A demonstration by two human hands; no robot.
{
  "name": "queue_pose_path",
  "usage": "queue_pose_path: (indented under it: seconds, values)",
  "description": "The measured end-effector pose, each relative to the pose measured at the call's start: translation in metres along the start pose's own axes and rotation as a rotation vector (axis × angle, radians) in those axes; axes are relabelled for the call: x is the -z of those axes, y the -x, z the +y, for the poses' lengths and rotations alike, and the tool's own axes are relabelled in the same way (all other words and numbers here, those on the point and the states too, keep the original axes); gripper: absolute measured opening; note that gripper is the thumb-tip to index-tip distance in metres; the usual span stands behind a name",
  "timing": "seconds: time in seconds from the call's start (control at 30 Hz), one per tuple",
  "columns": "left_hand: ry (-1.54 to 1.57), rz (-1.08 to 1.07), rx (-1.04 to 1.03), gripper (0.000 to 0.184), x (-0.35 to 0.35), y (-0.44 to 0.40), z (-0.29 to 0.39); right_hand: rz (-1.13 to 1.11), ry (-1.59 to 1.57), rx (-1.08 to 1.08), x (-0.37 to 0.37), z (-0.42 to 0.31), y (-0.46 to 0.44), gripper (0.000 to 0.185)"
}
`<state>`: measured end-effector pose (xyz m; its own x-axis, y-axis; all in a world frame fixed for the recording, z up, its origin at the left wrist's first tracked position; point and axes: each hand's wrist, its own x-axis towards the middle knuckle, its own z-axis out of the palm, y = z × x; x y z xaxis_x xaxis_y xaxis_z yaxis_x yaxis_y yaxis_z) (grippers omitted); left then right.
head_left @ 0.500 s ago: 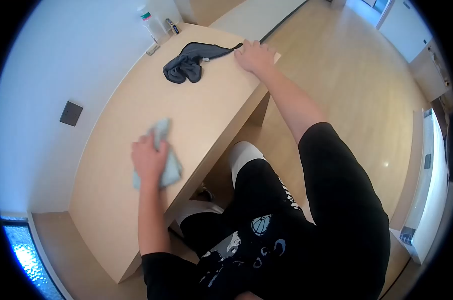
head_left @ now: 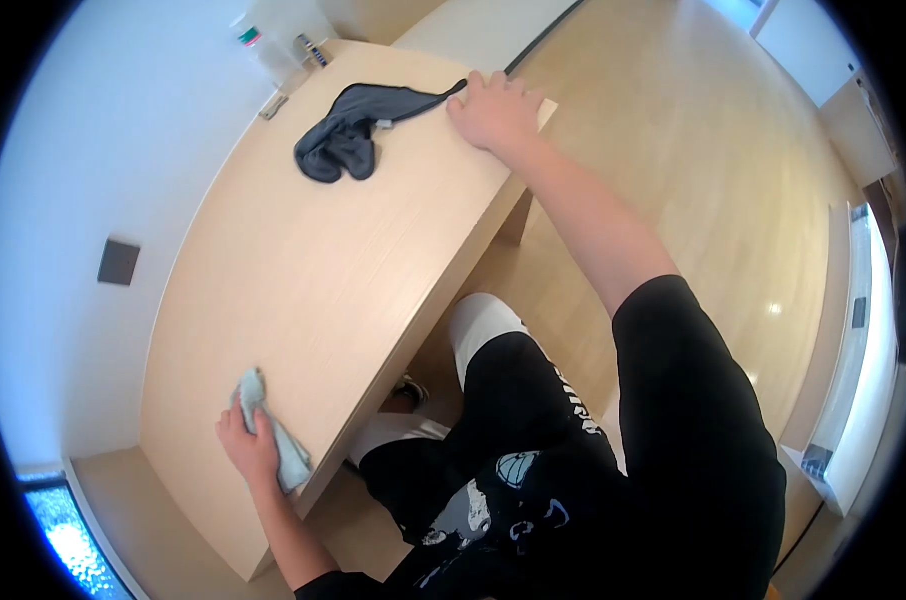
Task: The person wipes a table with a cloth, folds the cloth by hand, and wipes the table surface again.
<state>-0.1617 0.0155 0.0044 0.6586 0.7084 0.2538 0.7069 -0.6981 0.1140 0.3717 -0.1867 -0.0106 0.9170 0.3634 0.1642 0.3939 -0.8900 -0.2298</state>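
Observation:
A pale green cloth [head_left: 285, 452] lies bunched on the light wooden desk [head_left: 273, 300], close to its near end. My left hand [head_left: 250, 440] presses on it, the fingers closed around part of the fabric. At the far right corner of the desk rests my right hand [head_left: 496, 112], palm down with its fingers apart. A crumpled dark grey cloth [head_left: 345, 135] with a small white tag is spread to its left. One thin end of that cloth reaches up to my right fingertips; whether they touch it is hard to tell.
Against the wall stand a clear bottle [head_left: 258, 45] with a green label and a small dark battery-like item [head_left: 311, 50]. A small metallic object [head_left: 274, 105] lies at the desk's back edge. A dark wall socket [head_left: 119, 261] is on the left. My legs are beside the desk front.
My left hand has slid the pale green cloth along the desk toward its near end and my body. My right hand stays at the far corner. The view has shifted slightly.

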Motion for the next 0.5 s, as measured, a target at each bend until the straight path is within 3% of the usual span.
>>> queue_pose_path:
  seconds: [0.27, 0.47, 0.5]
  values:
    - [-0.054, 0.062, 0.202, 0.053, -0.048, -0.151, -0.053, -0.064, -0.029, -0.024, 0.005, 0.001, 0.000, 0.062]
    - [-0.192, 0.032, 0.360, 0.062, -0.058, -0.242, 0.023, -0.106, -0.044, -0.045, 0.011, 0.001, -0.002, 0.061]
    - [-0.180, 0.025, 0.314, 0.062, -0.063, -0.246, 0.033, -0.091, -0.045, -0.048, 0.008, 0.001, -0.002, 0.060]
